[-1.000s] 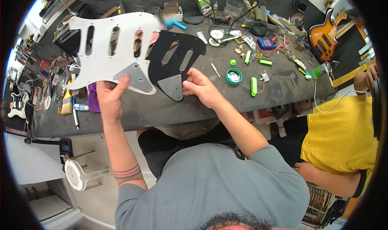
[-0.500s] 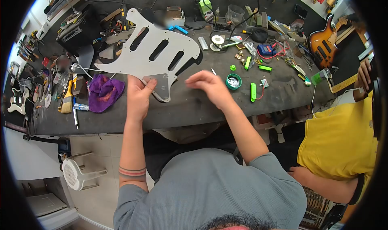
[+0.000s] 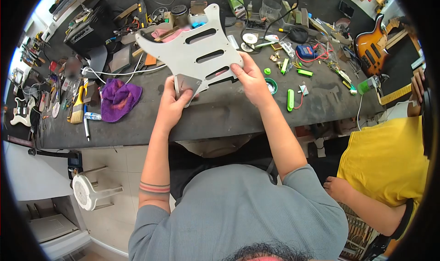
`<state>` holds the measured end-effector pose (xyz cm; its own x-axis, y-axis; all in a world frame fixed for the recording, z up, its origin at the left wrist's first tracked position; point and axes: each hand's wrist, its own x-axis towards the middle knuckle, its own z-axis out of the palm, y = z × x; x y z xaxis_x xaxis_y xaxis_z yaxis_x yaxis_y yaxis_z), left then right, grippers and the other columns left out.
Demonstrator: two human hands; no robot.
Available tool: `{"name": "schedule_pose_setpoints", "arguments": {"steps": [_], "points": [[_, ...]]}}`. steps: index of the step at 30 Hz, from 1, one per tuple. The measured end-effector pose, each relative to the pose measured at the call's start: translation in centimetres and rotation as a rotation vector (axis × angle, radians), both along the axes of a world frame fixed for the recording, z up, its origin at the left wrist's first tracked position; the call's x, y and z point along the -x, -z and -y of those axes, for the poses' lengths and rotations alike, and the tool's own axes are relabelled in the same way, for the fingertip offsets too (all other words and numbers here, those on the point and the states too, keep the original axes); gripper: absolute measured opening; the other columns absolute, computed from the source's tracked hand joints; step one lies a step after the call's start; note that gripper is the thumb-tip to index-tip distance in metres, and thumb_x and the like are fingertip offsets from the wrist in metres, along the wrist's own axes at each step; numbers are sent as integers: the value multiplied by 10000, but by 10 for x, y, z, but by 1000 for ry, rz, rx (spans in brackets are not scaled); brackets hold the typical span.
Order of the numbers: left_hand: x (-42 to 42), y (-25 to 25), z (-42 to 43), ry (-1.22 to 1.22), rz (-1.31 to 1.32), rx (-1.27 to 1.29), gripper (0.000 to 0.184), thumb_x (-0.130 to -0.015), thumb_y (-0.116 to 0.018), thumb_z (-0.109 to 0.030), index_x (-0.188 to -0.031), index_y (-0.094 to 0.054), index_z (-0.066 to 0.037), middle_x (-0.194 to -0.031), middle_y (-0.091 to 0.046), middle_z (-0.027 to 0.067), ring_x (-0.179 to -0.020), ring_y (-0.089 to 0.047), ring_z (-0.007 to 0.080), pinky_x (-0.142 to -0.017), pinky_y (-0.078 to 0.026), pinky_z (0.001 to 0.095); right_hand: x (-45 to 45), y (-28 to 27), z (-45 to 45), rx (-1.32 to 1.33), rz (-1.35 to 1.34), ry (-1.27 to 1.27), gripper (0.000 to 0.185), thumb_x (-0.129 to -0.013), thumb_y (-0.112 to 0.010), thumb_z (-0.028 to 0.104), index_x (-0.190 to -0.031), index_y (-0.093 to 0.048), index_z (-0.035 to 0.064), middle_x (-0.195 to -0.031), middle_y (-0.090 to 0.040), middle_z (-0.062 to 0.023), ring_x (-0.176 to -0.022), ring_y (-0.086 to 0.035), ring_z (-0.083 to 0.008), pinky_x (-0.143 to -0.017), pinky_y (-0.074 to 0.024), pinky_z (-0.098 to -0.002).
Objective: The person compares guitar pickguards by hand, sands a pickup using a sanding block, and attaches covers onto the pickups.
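Observation:
Above the workbench, a white guitar pickguard (image 3: 190, 50) with three long slots is held tilted between both hands. My left hand (image 3: 173, 104) grips its lower left end, thumb over a grey metallic patch (image 3: 187, 83). At the right edge, my right hand (image 3: 250, 80) pinches the pickguard with its thumb on top. Dark edges show along its upper right and lower right sides; most of the black piece behind is hidden. A purple cloth (image 3: 120, 99) lies to the left of my left hand.
On the dark bench (image 3: 220, 119), a green pickup cover (image 3: 290, 100), a green round container (image 3: 271, 86) and a blue meter (image 3: 305, 51) lie to the right. A sunburst guitar body (image 3: 370, 47) is farther right. A person in yellow (image 3: 389, 160) is at the right.
The white pickguard has turned, its upper end swinging right. My right hand, free and open half a second ago, has taken hold of its right edge. The black piece has gone mostly behind the white one.

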<state>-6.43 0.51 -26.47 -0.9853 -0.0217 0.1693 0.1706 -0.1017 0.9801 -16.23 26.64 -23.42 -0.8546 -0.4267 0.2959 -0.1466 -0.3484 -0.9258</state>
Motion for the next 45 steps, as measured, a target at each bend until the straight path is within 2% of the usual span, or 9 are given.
{"name": "schedule_pose_setpoints", "arguments": {"steps": [4, 8, 9, 12, 17, 24, 32, 41, 45], "points": [[-2, -14, 6, 88, 173, -178, 489, -1092, -690, -156, -1501, -469, -6, -1290, -719, 160, -914, -783, 239, -825, -669, 363, -3, 0, -3, 41, 102, -19, 468, -1115, -634, 128, -1550, -509, 5, -1375, -712, -111, -1227, -687, -162, -1093, -495, -328], [-8, -26, 9, 249, 229, -256, 428, -1163, -572, -281, -1497, -485, -28, -1135, -754, 214, -797, -779, 243, -675, -640, 328, 1, -5, 3, 76, 88, -86, 546, -1088, -637, 105, -1590, -465, -24, -1377, -713, -145, -1219, -712, -195, -1083, -524, -358], [-9, -23, 9, 273, 278, -253, 500, -1184, -515, -429, -1471, -502, -19, -1051, -747, 219, -739, -723, 202, -645, -593, 309, 3, -5, 3, 72, 77, -100, 564, -1082, -637, 100, -1599, -454, -32, -1375, -713, -150, -1216, -716, -203, -1079, -532, -364], [-12, -4, 12, 293, 273, -361, 588, -1169, -522, -512, -1461, -512, -1, -1030, -732, 209, -708, -652, 174, -638, -535, 295, 10, 4, 6, 81, 122, -138, 579, -1079, -629, 96, -1606, -439, -50, -1358, -714, -146, -1191, -723, -207, -1063, -548, -367], [-17, -2, 10, 220, 390, -535, 846, -1147, -285, -725, -1478, -523, 16, -1033, -700, 271, -634, -513, 155, -582, -411, 273, 13, 17, 12, 130, 153, -149, 540, -1094, -564, 51, -1609, -434, -45, -1345, -708, -136, -1168, -723, -169, -1050, -550, -341], [-18, -5, 11, 213, 422, -517, 792, -1173, -272, -677, -1464, -540, 9, -952, -703, 218, -603, -489, 134, -546, -386, 257, 24, 6, 8, -39, 36, -84, 491, -1122, -578, 184, -1551, -522, -49, -1362, -709, -124, -1188, -722, -174, -1041, -543, -317], [-20, -6, 10, 257, 406, -541, 783, -1158, -265, -694, -1428, -573, -27, -913, -695, 223, -571, -491, 142, -514, -361, 257, 30, -13, 13, 160, 520, -305, 438, -1168, -505, 294, -1444, -612, -27, -1270, -739, -80, -1158, -735, -199, -991, -613, -367], [-41, -2, 1, 530, 310, -754, 767, -1177, -282, -621, -1567, -490, 6, -1196, -682, 340, -743, -676, 307, -644, -544, 370, 58, 4, 15, 583, 625, -763, 468, -1166, -401, 319, -1388, -621, -28, -1234, -725, -117, -1152, -736, -274, -934, -635, -374], [-46, 14, 7, 584, 266, -710, 758, -1171, -333, -630, -1590, -473, -13, -1244, -679, 332, -870, -720, 352, -721, -583, 419, 56, -7, 21, 423, 541, -721, 442, -1168, -421, 331, -1242, -662, -32, -1185, -717, -161, -1147, -734, -294, -906, -645, -352]]}}
